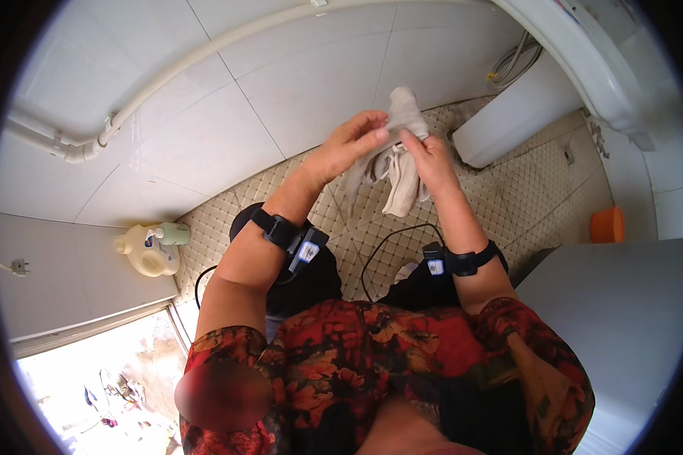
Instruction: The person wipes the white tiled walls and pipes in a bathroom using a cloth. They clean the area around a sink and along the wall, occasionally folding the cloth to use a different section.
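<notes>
Several pale cloth pieces that look like socks hang in a bunch below my right hand. That hand is closed on them, its thumb lying over the top. My left hand is beside the bunch on the left, its thumb and fingertips close together at a light, blurred flap of the cloth; whether it pinches the flap is hard to tell. One rounded end of the cloth sticks up above both hands. The hands hold the bunch above the tiled floor.
A white pedestal stands at the upper right beneath a white basin. An orange container is at the right, near a grey panel. A yellow jug and a green pump bottle sit by the left wall. A pipe runs along the wall.
</notes>
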Demonstrator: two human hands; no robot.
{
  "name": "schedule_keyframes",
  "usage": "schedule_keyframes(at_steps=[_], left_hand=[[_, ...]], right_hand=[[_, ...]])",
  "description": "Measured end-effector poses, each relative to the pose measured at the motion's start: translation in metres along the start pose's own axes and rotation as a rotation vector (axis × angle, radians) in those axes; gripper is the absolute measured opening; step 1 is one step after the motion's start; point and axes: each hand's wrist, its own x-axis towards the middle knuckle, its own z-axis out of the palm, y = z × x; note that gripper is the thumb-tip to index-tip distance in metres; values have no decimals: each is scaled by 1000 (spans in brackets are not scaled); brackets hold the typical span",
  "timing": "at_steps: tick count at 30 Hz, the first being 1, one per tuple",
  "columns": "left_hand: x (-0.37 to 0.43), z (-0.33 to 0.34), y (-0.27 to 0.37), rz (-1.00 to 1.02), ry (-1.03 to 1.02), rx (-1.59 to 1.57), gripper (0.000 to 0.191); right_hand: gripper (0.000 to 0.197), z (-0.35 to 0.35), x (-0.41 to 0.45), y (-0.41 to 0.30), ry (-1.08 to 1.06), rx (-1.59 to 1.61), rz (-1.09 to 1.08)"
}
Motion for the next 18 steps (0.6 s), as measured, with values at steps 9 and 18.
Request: schedule_keyframes(at_steps=[9,18], left_hand=[[2,5,-10,-169,53,-735,61],[-1,-44,19,196,257,-1009,73]], right_hand=[[62,11,-13,-23,-208,-326,-460],[49,-21,-15,-39,-65,473,-198]])
